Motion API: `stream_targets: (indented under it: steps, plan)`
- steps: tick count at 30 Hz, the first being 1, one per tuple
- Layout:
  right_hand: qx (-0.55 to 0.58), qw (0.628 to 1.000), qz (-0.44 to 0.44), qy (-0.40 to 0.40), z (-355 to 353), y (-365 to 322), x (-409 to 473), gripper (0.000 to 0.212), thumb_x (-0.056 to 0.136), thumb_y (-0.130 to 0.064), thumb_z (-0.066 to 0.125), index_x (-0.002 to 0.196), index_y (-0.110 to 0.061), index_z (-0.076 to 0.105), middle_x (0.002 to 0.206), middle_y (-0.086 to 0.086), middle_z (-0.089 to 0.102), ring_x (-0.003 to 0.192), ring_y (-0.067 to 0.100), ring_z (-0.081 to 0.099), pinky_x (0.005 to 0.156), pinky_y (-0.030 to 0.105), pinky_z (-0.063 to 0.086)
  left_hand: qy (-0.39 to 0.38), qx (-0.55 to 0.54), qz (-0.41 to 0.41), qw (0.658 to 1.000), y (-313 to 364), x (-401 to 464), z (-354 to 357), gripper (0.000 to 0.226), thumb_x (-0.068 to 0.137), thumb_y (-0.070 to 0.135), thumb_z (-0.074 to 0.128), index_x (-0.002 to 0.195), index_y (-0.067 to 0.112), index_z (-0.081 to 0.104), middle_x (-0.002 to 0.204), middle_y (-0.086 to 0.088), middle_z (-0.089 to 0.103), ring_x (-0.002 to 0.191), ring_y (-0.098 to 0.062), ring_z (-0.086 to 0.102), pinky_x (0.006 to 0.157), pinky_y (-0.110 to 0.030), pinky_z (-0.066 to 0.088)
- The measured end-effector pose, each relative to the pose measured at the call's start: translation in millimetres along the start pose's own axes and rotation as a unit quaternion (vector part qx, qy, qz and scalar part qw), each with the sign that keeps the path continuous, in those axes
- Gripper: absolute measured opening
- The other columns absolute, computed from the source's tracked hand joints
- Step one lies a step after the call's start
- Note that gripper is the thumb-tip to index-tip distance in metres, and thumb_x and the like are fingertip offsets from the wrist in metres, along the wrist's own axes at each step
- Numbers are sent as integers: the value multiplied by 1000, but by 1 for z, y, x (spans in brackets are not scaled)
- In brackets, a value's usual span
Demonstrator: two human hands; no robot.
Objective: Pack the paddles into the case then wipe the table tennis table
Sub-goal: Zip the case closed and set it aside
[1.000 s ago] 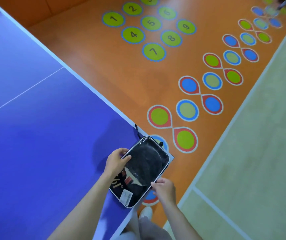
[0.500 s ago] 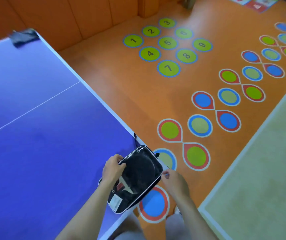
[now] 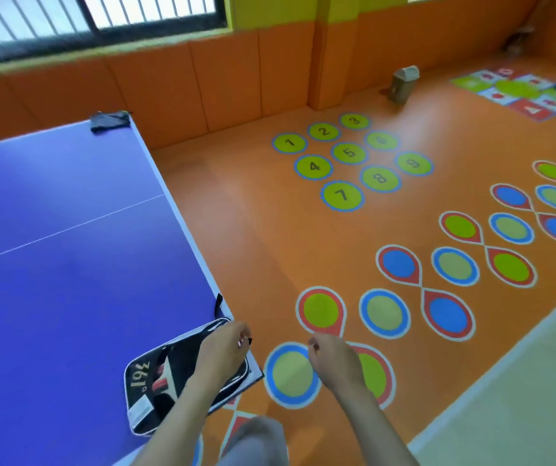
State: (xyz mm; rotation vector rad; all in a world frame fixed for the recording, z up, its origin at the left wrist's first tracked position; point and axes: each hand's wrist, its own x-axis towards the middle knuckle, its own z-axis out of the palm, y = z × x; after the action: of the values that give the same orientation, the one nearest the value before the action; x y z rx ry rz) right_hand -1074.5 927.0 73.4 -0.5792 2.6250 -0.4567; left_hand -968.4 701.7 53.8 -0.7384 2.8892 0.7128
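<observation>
The black paddle case (image 3: 155,391), white-trimmed and marked "361", lies flat on the near right corner of the blue table tennis table (image 3: 51,264). Through its clear side I see paddle handles with red marks (image 3: 160,381). My left hand (image 3: 224,349) lies over the case's far end, with its fingers pinched on a small black tab at the case's edge. My right hand (image 3: 335,364) hangs off the table over the floor, a short way right of the case, fingers loosely curled and holding nothing. A dark grey cloth (image 3: 110,121) sits on the table's far right corner.
The table's white-edged right side runs diagonally from the cloth to the case. Orange floor with numbered green circles (image 3: 348,153) and coloured rings lies to the right. A small bin (image 3: 404,83) stands by the padded orange wall. My knee (image 3: 253,442) shows below.
My right hand has let go of the case and moved right, off the table. The case now lies flatter on the corner. My view has tilted up and shows the wall and window.
</observation>
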Motion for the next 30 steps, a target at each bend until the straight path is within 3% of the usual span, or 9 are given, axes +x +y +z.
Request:
stream_targets:
  steps: [5, 14, 19, 30]
  plan:
    - [-37, 997, -60, 7, -35, 11, 60, 27, 102, -30, 50, 122, -27, 68, 117, -5, 73, 108, 20, 67, 85, 36, 52, -6, -13, -26, 1000, 26, 44, 1, 14, 100, 22, 50, 104, 28, 62, 99, 14, 66, 77, -10, 59, 66, -28, 50]
    - [-87, 992, -92, -14, -83, 6, 200, 26, 100, -36, 50, 118, -29, 67, 113, -5, 73, 107, 18, 67, 84, 35, 51, 8, -72, -72, 995, 49, 170, 7, 16, 100, 29, 51, 111, 32, 63, 104, 16, 65, 95, -10, 64, 76, -33, 56]
    - [-97, 988, -119, -26, -104, -19, 271, 27, 100, -39, 51, 121, -33, 67, 115, -11, 73, 107, 16, 67, 85, 34, 51, 40, -69, -79, 994, 54, 221, -14, 15, 100, 27, 54, 112, 28, 64, 105, 13, 67, 94, -10, 63, 77, -28, 53]
    - [-95, 967, -231, -58, -136, -96, 454, 26, 97, -36, 55, 118, -32, 70, 108, -9, 74, 102, 14, 68, 82, 32, 51, 82, -37, -157, 983, 38, 363, -65, 14, 100, 30, 59, 112, 29, 63, 109, 11, 69, 101, -14, 67, 84, -37, 59]
